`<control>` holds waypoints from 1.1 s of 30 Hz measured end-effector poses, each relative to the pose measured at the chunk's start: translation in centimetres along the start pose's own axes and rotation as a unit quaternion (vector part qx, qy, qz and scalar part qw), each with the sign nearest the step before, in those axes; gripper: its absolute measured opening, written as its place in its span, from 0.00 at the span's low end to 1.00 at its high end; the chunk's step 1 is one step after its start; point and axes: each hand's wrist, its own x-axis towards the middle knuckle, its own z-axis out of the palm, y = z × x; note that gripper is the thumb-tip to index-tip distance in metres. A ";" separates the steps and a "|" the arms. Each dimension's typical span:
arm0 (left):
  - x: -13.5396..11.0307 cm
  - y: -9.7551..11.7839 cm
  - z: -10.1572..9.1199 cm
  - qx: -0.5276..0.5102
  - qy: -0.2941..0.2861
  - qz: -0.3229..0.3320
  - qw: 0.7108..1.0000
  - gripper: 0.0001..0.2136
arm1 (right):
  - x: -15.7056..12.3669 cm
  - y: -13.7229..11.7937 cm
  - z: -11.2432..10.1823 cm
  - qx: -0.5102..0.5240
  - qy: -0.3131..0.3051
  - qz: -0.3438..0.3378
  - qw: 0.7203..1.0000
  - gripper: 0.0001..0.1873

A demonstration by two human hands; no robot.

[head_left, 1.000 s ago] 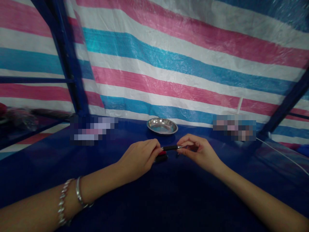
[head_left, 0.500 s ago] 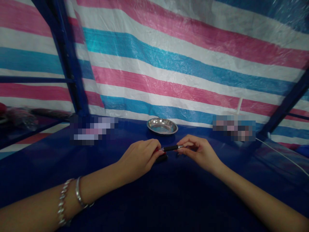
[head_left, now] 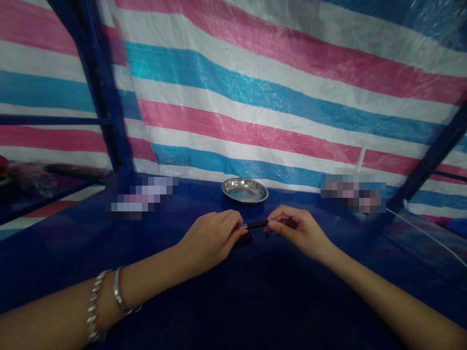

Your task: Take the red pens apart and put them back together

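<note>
My left hand (head_left: 213, 238) is closed around the red end of a pen (head_left: 255, 224), whose black grip and silver tip point right. My right hand (head_left: 297, 231) pinches the pen's tip end between thumb and fingers. The pen is held level just above the dark blue table (head_left: 233, 301). A second dark, pen-like piece (head_left: 243, 238) lies on the table under my left fingers. Two silver bracelets (head_left: 105, 304) circle my left wrist.
A shallow steel dish (head_left: 245, 190) sits at the table's back, just beyond my hands. A striped pink, blue and white tarp (head_left: 277, 97) forms the back wall. Blue frame posts (head_left: 100, 87) stand at left and right. A white cable (head_left: 426, 233) runs across the right side.
My right hand has slid slightly left along the pen's tip. The left hand and the pen have barely moved.
</note>
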 end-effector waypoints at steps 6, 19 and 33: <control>0.1 0.2 -0.1 0.004 -0.003 0.000 1.000 0.09 | -0.1 -0.4 -0.3 -0.095 -0.019 -0.048 0.994 0.15; 0.1 0.2 -0.2 0.018 0.011 -0.011 1.000 0.10 | -0.1 -0.3 -0.1 -0.075 -0.035 -0.040 0.996 0.08; 0.2 0.3 -0.2 0.037 0.008 -0.001 0.999 0.11 | -0.2 -0.8 -0.4 -0.141 -0.035 -0.080 0.986 0.09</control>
